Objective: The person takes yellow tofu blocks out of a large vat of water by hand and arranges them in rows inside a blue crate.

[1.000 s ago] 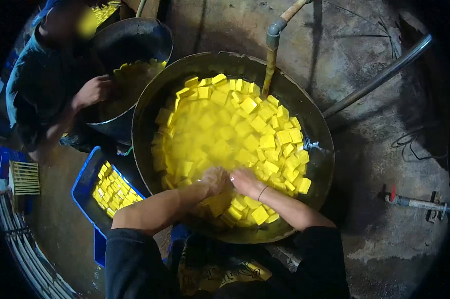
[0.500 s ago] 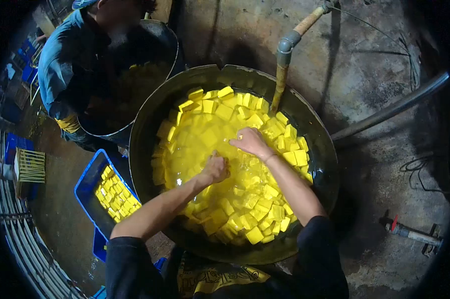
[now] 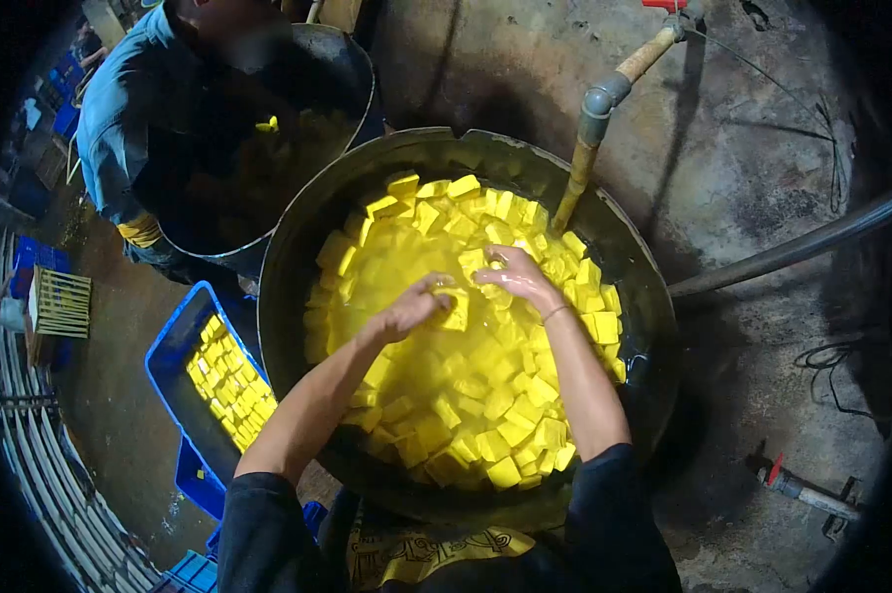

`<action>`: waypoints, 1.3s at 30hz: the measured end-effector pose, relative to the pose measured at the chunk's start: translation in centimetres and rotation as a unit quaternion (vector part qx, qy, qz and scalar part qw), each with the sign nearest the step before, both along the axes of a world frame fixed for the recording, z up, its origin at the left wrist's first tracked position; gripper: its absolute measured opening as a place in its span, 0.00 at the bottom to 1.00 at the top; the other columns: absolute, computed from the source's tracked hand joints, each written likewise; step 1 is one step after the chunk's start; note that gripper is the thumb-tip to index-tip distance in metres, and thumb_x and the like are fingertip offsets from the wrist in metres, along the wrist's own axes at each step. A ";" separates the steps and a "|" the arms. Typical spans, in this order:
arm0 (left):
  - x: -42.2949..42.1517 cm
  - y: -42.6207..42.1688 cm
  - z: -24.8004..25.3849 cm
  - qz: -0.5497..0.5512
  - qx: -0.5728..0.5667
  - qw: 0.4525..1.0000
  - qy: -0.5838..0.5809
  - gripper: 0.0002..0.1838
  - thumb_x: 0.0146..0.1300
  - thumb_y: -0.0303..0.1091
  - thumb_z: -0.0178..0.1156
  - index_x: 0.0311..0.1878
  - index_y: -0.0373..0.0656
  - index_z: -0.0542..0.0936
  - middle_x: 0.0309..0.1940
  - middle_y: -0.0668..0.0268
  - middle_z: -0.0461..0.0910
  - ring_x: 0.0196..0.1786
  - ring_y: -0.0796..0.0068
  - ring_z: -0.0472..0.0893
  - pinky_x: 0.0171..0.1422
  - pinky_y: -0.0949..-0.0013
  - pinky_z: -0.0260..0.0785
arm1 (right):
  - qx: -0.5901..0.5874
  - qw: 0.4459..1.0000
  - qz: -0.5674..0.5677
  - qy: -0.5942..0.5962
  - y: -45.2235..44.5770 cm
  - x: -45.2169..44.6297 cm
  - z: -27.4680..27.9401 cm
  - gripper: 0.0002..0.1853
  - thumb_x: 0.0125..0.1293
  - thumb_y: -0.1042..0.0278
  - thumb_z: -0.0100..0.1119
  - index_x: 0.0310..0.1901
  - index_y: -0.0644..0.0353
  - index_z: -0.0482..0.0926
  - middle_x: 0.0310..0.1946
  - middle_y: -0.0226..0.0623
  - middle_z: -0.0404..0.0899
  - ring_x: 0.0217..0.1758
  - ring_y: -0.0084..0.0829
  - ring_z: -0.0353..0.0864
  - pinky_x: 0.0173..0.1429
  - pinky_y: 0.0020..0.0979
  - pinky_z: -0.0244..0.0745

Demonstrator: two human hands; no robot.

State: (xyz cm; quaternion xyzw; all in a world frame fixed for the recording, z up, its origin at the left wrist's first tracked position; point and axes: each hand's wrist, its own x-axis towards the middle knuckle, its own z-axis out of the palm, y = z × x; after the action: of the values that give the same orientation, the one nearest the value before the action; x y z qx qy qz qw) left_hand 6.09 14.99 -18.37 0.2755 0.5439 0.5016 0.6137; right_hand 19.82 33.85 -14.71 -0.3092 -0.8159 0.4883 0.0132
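Note:
A large round metal vat (image 3: 297,212) holds cloudy yellow liquid and a heap of yellow tofu blocks (image 3: 505,435). Above the liquid, my left hand (image 3: 418,304) is closed around a yellow tofu block (image 3: 454,310), its thumb and fingers on the sides. Just to the right and farther from me, my right hand (image 3: 517,277) grips another yellow tofu block (image 3: 471,263) with its fingertips. Both blocks are near each other over the middle of the vat. More blocks lie around the hands, partly under the liquid.
A pipe (image 3: 586,138) reaches down into the vat's far right side. To the left stands a blue crate (image 3: 159,341) holding yellow blocks (image 3: 230,381). A co-worker (image 3: 120,128) leans over a second vat (image 3: 367,84) at upper left. A metal tube (image 3: 792,242) extends right.
My hands have come up out of the liquid, each now with a yellow tofu block. The left hand shifted slightly up, the right one slightly right. The camera view has shifted a little.

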 end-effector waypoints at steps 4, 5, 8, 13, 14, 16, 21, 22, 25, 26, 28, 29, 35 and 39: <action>0.6 1.9 1.8 0.067 0.037 0.980 -0.183 0.19 0.67 0.39 0.51 0.57 0.40 0.70 0.48 0.62 0.78 0.48 0.67 0.79 0.51 0.60 0.76 | -0.182 0.981 -0.002 0.072 -0.1 2.6 2.9 0.21 0.55 0.73 0.70 0.50 0.68 0.79 0.41 0.33 0.82 0.42 0.21 0.78 0.47 0.25 0.73; 0.8 2.4 1.6 0.115 0.028 0.967 -0.225 0.18 0.67 0.40 0.49 0.56 0.40 0.71 0.47 0.62 0.78 0.49 0.65 0.79 0.49 0.58 0.76 | -0.184 0.980 -0.007 0.079 -0.7 3.0 4.2 0.21 0.55 0.73 0.70 0.50 0.68 0.79 0.41 0.33 0.82 0.42 0.21 0.78 0.47 0.25 0.73; 2.7 4.4 0.8 0.243 -0.011 0.930 -0.276 0.17 0.68 0.41 0.44 0.52 0.41 0.73 0.45 0.62 0.79 0.50 0.64 0.79 0.51 0.57 0.75 | -0.207 0.973 -0.013 0.097 -1.9 3.5 5.4 0.18 0.54 0.72 0.71 0.47 0.67 0.81 0.38 0.32 0.82 0.40 0.20 0.78 0.45 0.24 0.73; 5.3 5.3 2.6 0.301 0.023 0.892 -0.337 0.16 0.68 0.41 0.44 0.51 0.44 0.73 0.45 0.62 0.79 0.49 0.64 0.79 0.57 0.60 0.72 | -0.067 0.997 -0.028 0.033 -4.4 1.8 6.5 0.14 0.52 0.69 0.72 0.39 0.67 0.82 0.34 0.34 0.82 0.36 0.21 0.78 0.40 0.23 0.72; 5.6 5.3 3.5 0.309 -0.001 0.882 -0.357 0.16 0.67 0.41 0.44 0.52 0.44 0.73 0.45 0.62 0.79 0.49 0.64 0.79 0.57 0.60 0.72 | 0.018 0.999 -0.044 0.019 -4.8 1.5 6.8 0.15 0.52 0.69 0.73 0.39 0.67 0.82 0.35 0.35 0.83 0.37 0.21 0.78 0.40 0.23 0.72; 5.8 6.2 0.9 0.324 0.045 0.870 -0.370 0.17 0.67 0.42 0.43 0.52 0.43 0.72 0.45 0.60 0.78 0.48 0.63 0.79 0.57 0.59 0.72 | 0.014 0.997 -0.046 0.059 -4.4 1.2 5.2 0.18 0.54 0.67 0.71 0.43 0.69 0.79 0.37 0.38 0.82 0.40 0.23 0.79 0.42 0.25 0.73; 7.3 6.7 1.1 0.333 0.158 0.806 -0.462 0.18 0.67 0.46 0.43 0.49 0.43 0.74 0.42 0.61 0.78 0.46 0.63 0.79 0.54 0.59 0.74 | 0.298 0.946 -0.046 0.120 -6.1 0.5 4.1 0.23 0.64 0.54 0.61 0.51 0.66 0.76 0.39 0.43 0.80 0.43 0.37 0.80 0.51 0.38 0.74; 7.3 6.7 0.8 0.350 0.172 0.773 -0.501 0.18 0.68 0.46 0.43 0.48 0.43 0.74 0.41 0.61 0.78 0.46 0.63 0.79 0.54 0.60 0.74 | 0.486 0.869 -0.033 0.087 -6.3 0.0 3.6 0.23 0.67 0.50 0.57 0.52 0.64 0.76 0.39 0.46 0.80 0.44 0.42 0.80 0.54 0.41 0.74; 6.0 5.8 1.0 0.417 0.189 0.740 -0.492 0.18 0.65 0.49 0.45 0.46 0.47 0.75 0.41 0.62 0.79 0.44 0.62 0.79 0.51 0.55 0.74 | 0.173 0.983 0.037 0.059 -4.7 -2.4 4.4 0.25 0.69 0.50 0.53 0.52 0.67 0.77 0.43 0.46 0.82 0.51 0.39 0.80 0.57 0.35 0.72; 5.2 5.2 1.5 0.415 0.194 0.737 -0.497 0.18 0.64 0.49 0.46 0.46 0.47 0.75 0.41 0.62 0.79 0.43 0.61 0.79 0.51 0.53 0.74 | -0.059 0.997 0.040 0.005 -4.0 -3.6 6.1 0.24 0.69 0.50 0.53 0.49 0.68 0.78 0.43 0.49 0.82 0.52 0.41 0.80 0.57 0.35 0.72; 2.8 4.4 2.2 0.451 0.197 0.713 -0.500 0.19 0.62 0.50 0.47 0.46 0.47 0.76 0.42 0.61 0.79 0.44 0.56 0.79 0.49 0.49 0.73 | 0.098 0.993 -0.032 0.060 -3.0 -5.9 5.0 0.18 0.66 0.58 0.57 0.47 0.66 0.78 0.43 0.52 0.82 0.49 0.46 0.81 0.55 0.38 0.74; 1.6 3.9 3.6 0.471 0.192 0.709 -0.488 0.20 0.61 0.50 0.47 0.47 0.47 0.76 0.42 0.60 0.79 0.44 0.56 0.79 0.49 0.49 0.73 | 0.240 0.969 -0.014 0.059 -2.1 -6.6 2.1 0.17 0.62 0.63 0.59 0.49 0.65 0.77 0.43 0.52 0.81 0.49 0.48 0.79 0.55 0.40 0.74; -4.6 0.5 8.8 0.482 0.249 0.703 -0.460 0.24 0.58 0.45 0.43 0.50 0.42 0.78 0.49 0.57 0.79 0.51 0.52 0.78 0.57 0.46 0.71 | 0.346 0.936 0.049 -0.052 -0.9 -9.3 -2.8 0.25 0.51 0.73 0.63 0.54 0.58 0.75 0.44 0.55 0.78 0.52 0.54 0.76 0.57 0.44 0.73; -6.3 -1.3 9.7 0.490 0.273 0.708 -0.430 0.26 0.60 0.45 0.41 0.55 0.41 0.76 0.53 0.56 0.78 0.55 0.54 0.77 0.58 0.45 0.70 | 0.143 0.988 0.025 -0.057 -2.0 -8.3 0.9 0.21 0.51 0.72 0.60 0.49 0.61 0.77 0.45 0.56 0.79 0.53 0.51 0.77 0.57 0.41 0.73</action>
State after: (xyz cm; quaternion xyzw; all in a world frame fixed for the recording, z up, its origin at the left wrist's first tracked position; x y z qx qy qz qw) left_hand -0.21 13.65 -8.68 -0.1198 0.1188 0.9224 0.3475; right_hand 11.54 31.85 -13.85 -0.3109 -0.8845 0.3479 -0.0018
